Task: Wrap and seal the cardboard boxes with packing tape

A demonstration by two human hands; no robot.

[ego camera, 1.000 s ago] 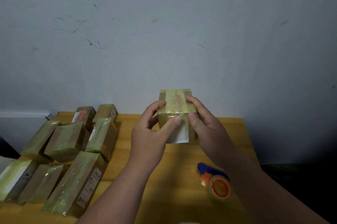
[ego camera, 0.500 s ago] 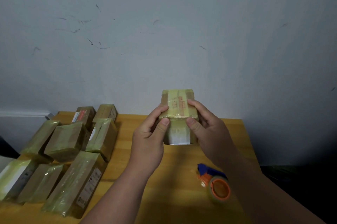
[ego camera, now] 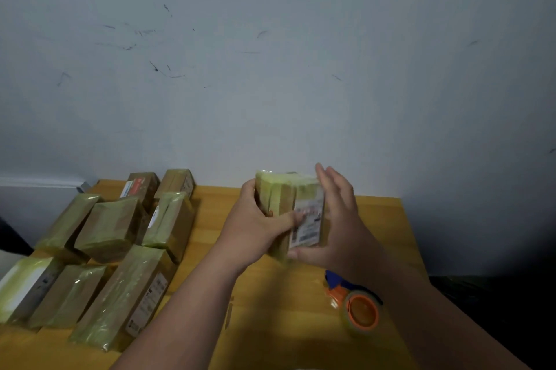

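Observation:
A small cardboard box (ego camera: 282, 198) wrapped in yellowish tape is held above the middle of the wooden table (ego camera: 216, 207); its white label faces me. My left hand (ego camera: 255, 219) grips its left side, thumb lying across the label. My right hand (ego camera: 334, 219) lies flat along its right side with straight fingers pointing up and the thumb under the near bottom edge. A tape dispenser (ego camera: 358, 306) with an orange core and blue handle lies on the table below my right forearm.
Several tape-wrapped boxes (ego camera: 111, 228) are packed together on the left half of the table. A scuffed pale wall (ego camera: 270, 68) rises directly behind the table. The table's right edge drops into dark space.
The box has been turned so its white label now faces me and sits lower. My right hand went from gripping the top to lying flat along the right side.

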